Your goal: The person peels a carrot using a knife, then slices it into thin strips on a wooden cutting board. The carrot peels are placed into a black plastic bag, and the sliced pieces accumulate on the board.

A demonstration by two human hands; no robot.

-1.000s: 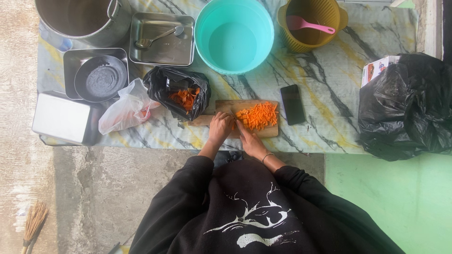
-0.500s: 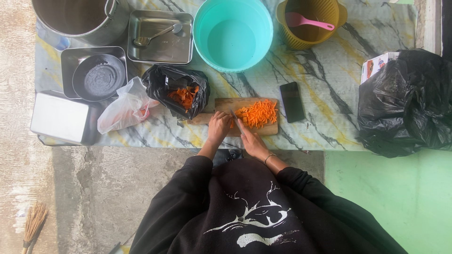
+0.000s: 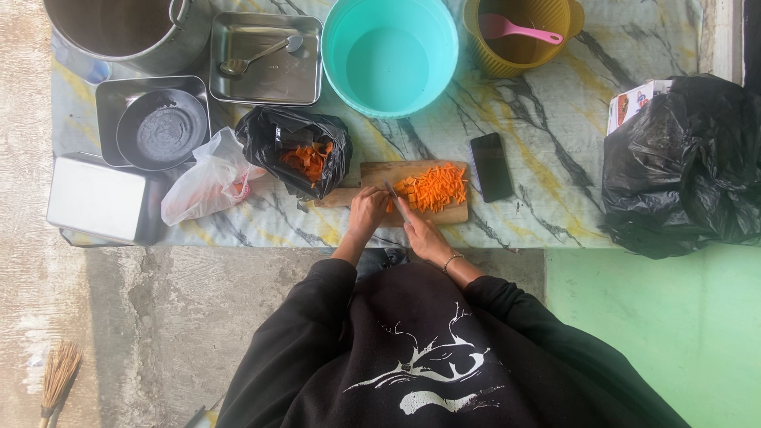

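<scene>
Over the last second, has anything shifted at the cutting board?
Hardly. The left hand still presses down on the wooden cutting board, and the right hand still holds the knife beside the pile of chopped carrot. The black bag of peels, phone and teal basin have not moved.

This is a makeshift kitchen for preparing food, set low on a rough concrete floor [image 3: 158,333]. Under the left hand [image 3: 367,212] and right hand [image 3: 420,234] lies a wooden cutting board [image 3: 380,176] with chopped carrot [image 3: 434,187] piled just beyond the right hand. A marbled sheet [image 3: 555,135] covers the work surface. Farther beyond the hands stand a turquoise basin [image 3: 390,55], a yellow bowl [image 3: 523,36] and steel trays [image 3: 265,57]; a large metal pot [image 3: 119,32] and a dark pan [image 3: 162,127] sit away to the left. A small broom [image 3: 57,376] lies on the floor, behind and far left of the hands.
</scene>
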